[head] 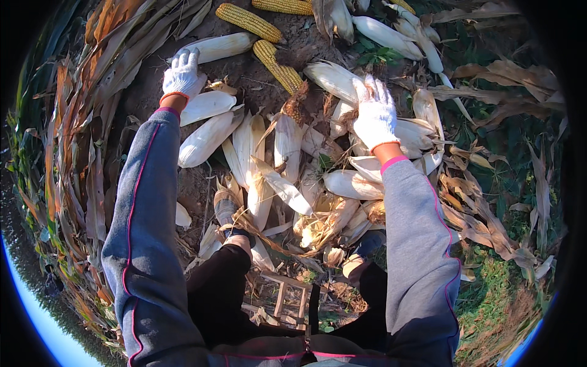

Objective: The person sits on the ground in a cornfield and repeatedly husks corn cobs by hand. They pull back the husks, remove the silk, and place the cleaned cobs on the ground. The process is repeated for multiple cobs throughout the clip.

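My left hand (183, 75), in a white knit glove, lies over the left end of a corn ear in pale husk (224, 47). Whether its fingers grip the ear is not clear. My right hand (377, 110), gloved the same way, is palm down with fingers extended and slightly apart. Its fingertips reach the right end of another husked ear (332, 80), and dry corn silk lies beside it. Between the hands are a bare yellow corn cob (275, 64) and a second one (249, 22) farther off. Several ears in husk (288, 144) are heaped below.
Dry corn stalks (96, 183) are piled along the left. More husked ears (387, 36) and another bare cob (282, 5) lie at the far side. Dry leaves (481, 215) and green weeds cover the right. My shoe (227, 206) touches the heap; a wooden frame (289, 298) is between my legs.
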Available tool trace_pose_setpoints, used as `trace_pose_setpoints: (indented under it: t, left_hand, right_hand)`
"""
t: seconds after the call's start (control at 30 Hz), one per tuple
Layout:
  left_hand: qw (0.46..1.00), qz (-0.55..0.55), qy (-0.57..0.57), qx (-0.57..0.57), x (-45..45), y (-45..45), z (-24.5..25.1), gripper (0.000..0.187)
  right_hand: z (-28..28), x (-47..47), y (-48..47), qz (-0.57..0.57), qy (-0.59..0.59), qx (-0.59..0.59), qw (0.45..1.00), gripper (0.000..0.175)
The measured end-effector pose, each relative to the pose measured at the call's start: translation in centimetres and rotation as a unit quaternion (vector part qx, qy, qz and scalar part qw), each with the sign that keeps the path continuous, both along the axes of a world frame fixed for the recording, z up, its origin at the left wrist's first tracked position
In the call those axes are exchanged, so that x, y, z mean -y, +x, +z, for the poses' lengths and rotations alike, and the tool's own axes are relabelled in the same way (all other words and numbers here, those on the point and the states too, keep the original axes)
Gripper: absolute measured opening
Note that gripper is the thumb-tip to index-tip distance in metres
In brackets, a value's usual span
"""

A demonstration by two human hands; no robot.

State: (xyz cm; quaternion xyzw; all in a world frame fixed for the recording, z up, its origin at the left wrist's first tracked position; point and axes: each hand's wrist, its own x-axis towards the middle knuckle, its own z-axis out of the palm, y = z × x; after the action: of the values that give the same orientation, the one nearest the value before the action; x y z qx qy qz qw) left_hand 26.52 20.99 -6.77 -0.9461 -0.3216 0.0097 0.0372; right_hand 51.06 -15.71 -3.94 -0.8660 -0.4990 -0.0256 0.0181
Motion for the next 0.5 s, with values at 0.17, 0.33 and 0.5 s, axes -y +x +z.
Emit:
trace_pose_setpoints:
  t: [0.17, 0.33, 0.5]
  left_hand:
    - [0.997, 0.032, -0.071, -0.006, -1.5, 1.9, -1.1, 0.078]
    - [0.998, 0.039, -0.04, -0.019, -2.2, 3.3, -2.2, 0.075]
    - [0.981, -0.102, 0.16, -0.034, -3.4, 4.4, -2.2, 0.055]
  right_hand:
    - [-1.7, -1.9, 2.1, -0.052, -0.106, -0.016, 0.993, 0.062]
    - [-1.4, 0.1, 0.8, -0.036, -0.175, -0.07, 0.981, 0.058]
    - [1.3, 9.3, 0.2, -0.102, -0.233, -0.078, 0.964, 0.084]
